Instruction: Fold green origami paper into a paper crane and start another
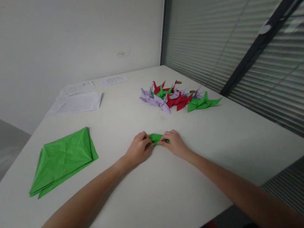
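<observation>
A small piece of folded green origami paper (155, 138) lies at the middle of the white table, between my two hands. My left hand (141, 146) pinches its left end, fingers bent down toward the tabletop. On the other end, my right hand (172, 141) grips the paper between thumb and fingers. Both hands partly cover the piece, so its full shape is hidden. Left of my hands is a stack of creased green paper sheets (65, 154), spread slightly out of line at the edges.
Beyond my hands sits a cluster of folded paper figures: purple (162, 102), red (179, 100) and green (203, 103). Printed papers (79, 103) lie at the back left. A wall closes off the far side; window blinds (214, 35) run along the right edge.
</observation>
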Action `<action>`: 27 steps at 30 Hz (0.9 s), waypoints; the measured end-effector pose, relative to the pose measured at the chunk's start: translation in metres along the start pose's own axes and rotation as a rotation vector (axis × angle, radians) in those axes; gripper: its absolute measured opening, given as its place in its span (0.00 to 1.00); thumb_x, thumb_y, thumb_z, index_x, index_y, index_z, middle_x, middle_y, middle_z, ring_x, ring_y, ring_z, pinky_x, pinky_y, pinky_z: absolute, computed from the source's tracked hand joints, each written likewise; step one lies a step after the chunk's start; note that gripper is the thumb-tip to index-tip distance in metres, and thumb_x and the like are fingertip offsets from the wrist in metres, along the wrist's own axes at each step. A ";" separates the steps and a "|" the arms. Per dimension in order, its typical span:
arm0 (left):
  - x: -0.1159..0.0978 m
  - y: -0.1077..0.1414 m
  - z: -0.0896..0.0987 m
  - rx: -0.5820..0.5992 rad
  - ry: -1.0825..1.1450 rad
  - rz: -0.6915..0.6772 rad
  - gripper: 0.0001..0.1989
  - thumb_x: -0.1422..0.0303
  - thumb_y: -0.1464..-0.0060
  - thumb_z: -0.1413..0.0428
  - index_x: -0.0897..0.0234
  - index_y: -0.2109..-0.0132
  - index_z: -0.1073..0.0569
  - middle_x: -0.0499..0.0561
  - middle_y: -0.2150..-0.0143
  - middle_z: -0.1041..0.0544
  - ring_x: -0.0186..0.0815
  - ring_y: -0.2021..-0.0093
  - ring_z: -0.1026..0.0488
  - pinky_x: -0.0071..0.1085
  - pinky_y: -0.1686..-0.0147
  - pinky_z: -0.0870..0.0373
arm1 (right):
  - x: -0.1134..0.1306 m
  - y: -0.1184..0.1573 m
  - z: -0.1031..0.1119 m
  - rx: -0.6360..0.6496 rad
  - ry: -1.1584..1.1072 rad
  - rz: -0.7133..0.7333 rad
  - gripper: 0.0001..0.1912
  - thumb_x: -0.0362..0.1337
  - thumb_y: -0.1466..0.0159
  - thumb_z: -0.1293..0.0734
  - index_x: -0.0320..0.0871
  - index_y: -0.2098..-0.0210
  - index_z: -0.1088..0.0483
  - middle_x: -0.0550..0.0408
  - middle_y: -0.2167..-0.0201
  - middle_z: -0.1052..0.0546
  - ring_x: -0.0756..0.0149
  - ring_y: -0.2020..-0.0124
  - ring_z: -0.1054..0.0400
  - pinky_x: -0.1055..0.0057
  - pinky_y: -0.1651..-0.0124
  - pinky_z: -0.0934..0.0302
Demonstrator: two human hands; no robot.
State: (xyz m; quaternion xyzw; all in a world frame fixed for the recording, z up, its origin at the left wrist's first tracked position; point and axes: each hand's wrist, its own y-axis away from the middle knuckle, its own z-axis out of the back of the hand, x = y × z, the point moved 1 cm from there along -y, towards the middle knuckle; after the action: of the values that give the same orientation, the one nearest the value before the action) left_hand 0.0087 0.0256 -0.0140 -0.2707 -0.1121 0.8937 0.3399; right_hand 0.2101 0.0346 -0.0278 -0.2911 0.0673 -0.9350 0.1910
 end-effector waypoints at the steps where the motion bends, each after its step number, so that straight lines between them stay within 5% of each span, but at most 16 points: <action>1: 0.000 -0.001 0.000 0.009 -0.027 0.029 0.08 0.68 0.40 0.46 0.65 0.66 0.25 0.54 0.63 0.31 0.37 0.61 0.33 0.34 0.60 0.34 | 0.000 0.000 0.000 -0.013 0.014 -0.012 0.13 0.46 0.38 0.31 0.45 0.72 0.24 0.52 0.72 0.24 0.59 0.63 0.37 0.63 0.56 0.46; 11: 0.001 -0.004 -0.001 0.080 -0.156 0.209 0.11 0.62 0.42 0.45 0.64 0.67 0.25 0.52 0.63 0.30 0.40 0.58 0.34 0.39 0.57 0.41 | 0.002 0.000 0.000 -0.028 0.109 -0.090 0.13 0.47 0.39 0.32 0.46 0.73 0.24 0.50 0.69 0.25 0.56 0.61 0.39 0.60 0.56 0.47; 27: 0.004 -0.011 0.003 0.122 -0.132 0.309 0.11 0.59 0.46 0.40 0.62 0.70 0.23 0.52 0.61 0.30 0.42 0.57 0.35 0.41 0.56 0.39 | 0.002 -0.004 0.002 -0.005 0.101 -0.100 0.10 0.44 0.42 0.28 0.46 0.75 0.24 0.52 0.69 0.25 0.58 0.62 0.39 0.63 0.58 0.47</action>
State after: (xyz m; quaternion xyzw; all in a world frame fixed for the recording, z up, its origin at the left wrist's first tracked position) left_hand 0.0099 0.0362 -0.0087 -0.2045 -0.0369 0.9562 0.2059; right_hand 0.2084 0.0373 -0.0247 -0.2472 0.0645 -0.9567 0.1395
